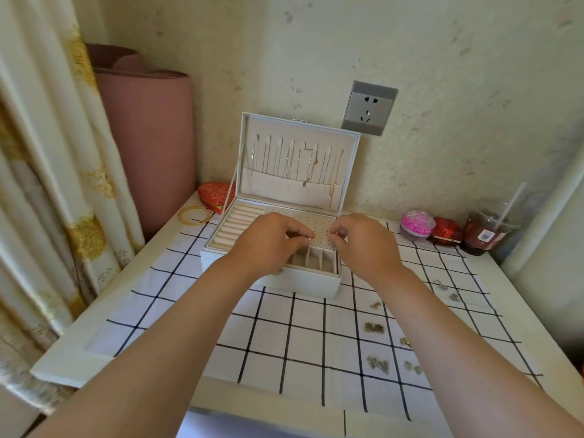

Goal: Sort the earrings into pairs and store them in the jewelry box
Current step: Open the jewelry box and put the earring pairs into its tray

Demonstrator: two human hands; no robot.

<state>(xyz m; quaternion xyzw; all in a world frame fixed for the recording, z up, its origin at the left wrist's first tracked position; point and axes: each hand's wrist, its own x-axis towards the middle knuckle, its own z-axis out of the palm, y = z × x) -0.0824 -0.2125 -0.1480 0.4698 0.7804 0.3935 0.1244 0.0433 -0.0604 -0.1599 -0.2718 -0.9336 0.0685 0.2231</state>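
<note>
The white jewelry box (pixel 316 284) stands open at the middle of the table, with necklaces hanging in its raised lid (pixel 297 159). Both hands hover over the perforated earring panel (pixel 319 221) inside it. My left hand (pixel 271 240) pinches a tiny pale stud at its fingertips. My right hand (pixel 363 240) has its fingers curled with the fingertips pinched together; something tiny may sit between them, too small to tell. Several small earrings (pixel 374 327) lie in pairs on the checked cloth to the right.
A white cloth (pixel 284 349) with a black grid covers the table. Gold bangles (pixel 195 214) and a red heart box (pixel 216 192) sit back left. A pink ball (pixel 417 223), a red box (pixel 446 231) and a drink cup (pixel 488 230) stand back right. Curtains hang left.
</note>
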